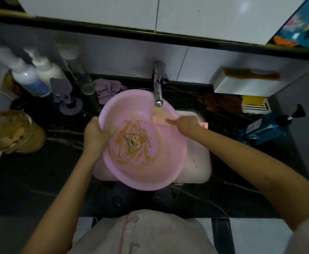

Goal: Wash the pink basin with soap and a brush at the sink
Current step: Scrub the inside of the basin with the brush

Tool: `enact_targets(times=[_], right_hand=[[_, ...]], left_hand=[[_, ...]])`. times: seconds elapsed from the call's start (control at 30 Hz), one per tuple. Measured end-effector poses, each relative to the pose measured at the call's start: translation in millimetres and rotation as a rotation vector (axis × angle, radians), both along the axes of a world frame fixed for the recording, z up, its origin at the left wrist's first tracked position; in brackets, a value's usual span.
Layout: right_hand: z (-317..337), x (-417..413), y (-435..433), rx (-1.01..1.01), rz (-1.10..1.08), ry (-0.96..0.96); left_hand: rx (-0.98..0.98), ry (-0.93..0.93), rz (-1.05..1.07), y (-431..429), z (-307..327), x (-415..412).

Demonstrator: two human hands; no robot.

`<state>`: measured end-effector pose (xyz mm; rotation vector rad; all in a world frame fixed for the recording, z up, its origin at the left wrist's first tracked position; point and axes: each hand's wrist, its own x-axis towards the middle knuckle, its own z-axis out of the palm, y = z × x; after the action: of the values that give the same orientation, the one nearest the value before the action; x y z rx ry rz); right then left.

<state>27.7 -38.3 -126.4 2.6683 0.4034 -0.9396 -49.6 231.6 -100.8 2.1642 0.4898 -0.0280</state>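
Observation:
The pink basin [161, 165] is tilted over the white sink [199, 162], smeared inside with brown dirt around a cartoon print. My left hand [95, 133] grips its left rim, thumb inside. My right hand [185, 123] grips the right rim just under the chrome tap [158, 92]; brownish water runs down the basin's inner wall below the spout. A brown brush [251, 75] lies on a white box at the back right. A yellow soap bar [253, 100] sits in a white dish on the counter.
The black counter [40, 171] holds white bottles [27, 76], a purple holder [65, 96] and a purple cloth [107, 88] at the back left. A brown cloth [221, 103] and a blue pump bottle [265, 128] lie to the right. A tan bag [12, 132] sits far left.

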Motion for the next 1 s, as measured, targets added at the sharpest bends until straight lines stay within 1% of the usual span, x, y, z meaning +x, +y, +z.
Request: enact_targets(times=[0.03,0.07,0.1,0.13,0.17,0.2,0.23,0.27,0.3,0.33,0.37,0.4,0.43,0.47,0.5,0.53,0.57,0.6,0.63,0.67,0.7,0.73,0.77,0.8,0.83,0.87,0.9,0.93,0.97,1.0], right_hand=[[0.9,-3.3,-1.4,-0.006,-0.094,0.229],[2.3,-7.1,-2.1,-0.046,-0.142,0.507],[6.3,-10.2,-4.6,-0.104,-0.166,0.722],[8.1,-9.1,-8.3,-0.135,-0.124,0.824],[6.0,-0.9,-12.4,-0.149,-0.089,0.810],[2.0,9.2,-15.3,-0.167,-0.062,0.719],[-0.2,18.2,-14.8,-0.155,-0.069,0.569],[-2.6,28.5,-12.9,-0.143,-0.072,0.375],[-3.5,37.1,-10.3,-0.125,-0.004,0.175],[-1.4,42.6,-6.6,-0.111,0.165,-0.023],[0.9,45.8,-3.7,-0.104,0.337,-0.181],[6.1,43.8,1.5,-0.100,0.447,-0.282],[9.3,43.4,3.9,-0.122,0.460,-0.268],[6.7,44.0,2.7,-0.147,0.387,-0.164],[5.7,40.4,4.5,-0.182,0.263,0.000],[3.5,38.6,5.7,-0.263,0.107,0.226],[4.0,37.7,6.2,-0.325,0.019,0.422],[6.4,40.1,7.7,-0.354,0.010,0.524],[11.6,41.2,9.2,-0.372,0.061,0.515],[14.6,44.9,12.0,-0.344,0.159,0.399],[13.8,49.7,11.1,-0.277,0.270,0.205],[18.7,51.5,11.8,-0.179,0.386,-0.029],[15.5,55.5,11.6,-0.041,0.509,-0.246],[14.1,56.2,9.6,0.023,0.600,-0.367],[13.2,55.5,7.0,0.056,0.639,-0.447],[8.1,58.1,3.0,0.037,0.595,-0.372],[10.2,55.1,1.4,-0.022,0.477,-0.261],[10.0,50.6,2.3,-0.102,0.358,-0.106],[10.8,44.4,5.2,-0.188,0.284,0.054],[10.9,40.4,8.4,-0.227,0.301,0.118]], left_hand=[[0.001,-0.003,0.015,-0.7,1.4,-0.2],[-0.005,-0.001,0.033,-1.6,1.8,-1.0],[-0.015,-0.003,0.044,-2.7,2.3,-3.1],[-0.030,-0.005,0.046,-3.0,1.7,-5.2],[-0.042,-0.012,0.035,-3.4,2.1,-5.7],[-0.051,-0.015,0.008,-3.9,2.7,-6.1],[-0.053,-0.016,-0.025,-4.5,4.2,-5.2],[-0.051,-0.015,-0.040,-4.6,5.5,-3.8],[-0.048,-0.013,-0.042,-4.3,6.7,-2.1],[-0.045,-0.014,-0.039,-4.5,8.7,-0.6],[-0.034,-0.020,-0.041,-4.6,10.0,1.1],[-0.021,-0.021,-0.049,-4.6,10.3,2.9],[-0.009,-0.017,-0.059,-5.1,10.8,3.7],[-0.009,-0.011,-0.067,-5.7,10.9,4.2],[-0.012,-0.010,-0.069,-6.0,10.4,3.9],[-0.016,-0.010,-0.070,-5.7,10.6,4.6],[-0.020,-0.005,-0.077,-6.3,10.0,4.5],[-0.021,-0.002,-0.084,-6.6,10.4,5.3],[-0.022,0.001,-0.096,-7.0,10.8,5.8],[-0.023,0.010,-0.100,-6.7,11.5,6.5],[-0.020,0.023,-0.105,-6.9,12.6,7.8],[-0.014,0.040,-0.106,-6.7,13.4,8.6],[-0.005,0.051,-0.111,-6.5,14.2,9.1],[0.003,0.054,-0.117,-6.1,15.3,9.9],[0.008,0.057,-0.123,-5.6,15.6,10.9],[0.017,0.061,-0.122,-5.4,16.1,12.6],[0.029,0.070,-0.122,-5.0,15.4,13.8],[0.043,0.082,-0.123,-4.4,15.4,14.4],[0.057,0.090,-0.125,-4.2,15.0,15.6],[0.067,0.096,-0.127,-3.3,14.3,17.1]])
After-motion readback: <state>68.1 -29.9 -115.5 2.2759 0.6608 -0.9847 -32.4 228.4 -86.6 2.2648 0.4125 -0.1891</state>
